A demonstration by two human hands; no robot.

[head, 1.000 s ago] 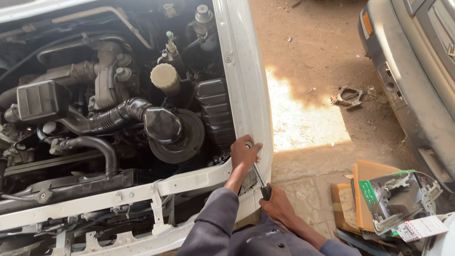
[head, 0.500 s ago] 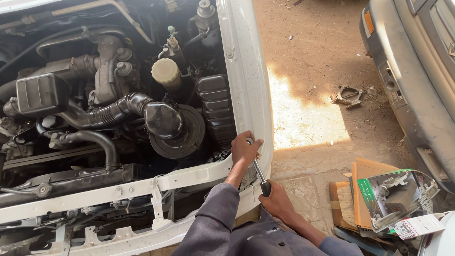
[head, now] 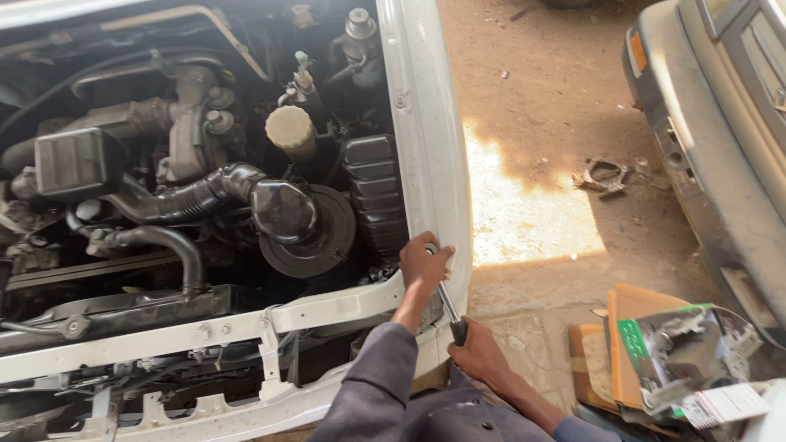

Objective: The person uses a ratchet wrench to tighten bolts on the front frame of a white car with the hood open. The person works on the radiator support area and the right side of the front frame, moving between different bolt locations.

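1. My left hand (head: 424, 263) now clamps the head of the slim steel ratchet wrench (head: 446, 301) against the white front body panel (head: 426, 147), at five o'clock from the black round air-cleaner housing (head: 315, 233).
2. My right hand (head: 477, 354) has dropped slightly, grip clenched on the wrench's dark handle, so the stroke seems underway.

Left hand (head: 424, 263) at frame centre, cupped over the head of a slim metal ratchet wrench (head: 447, 303) against the white front body panel (head: 430, 164). Right hand (head: 479, 356) lower centre, wrapped round the wrench's dark handle. Black round air-cleaner housing (head: 307, 233) sits just left.
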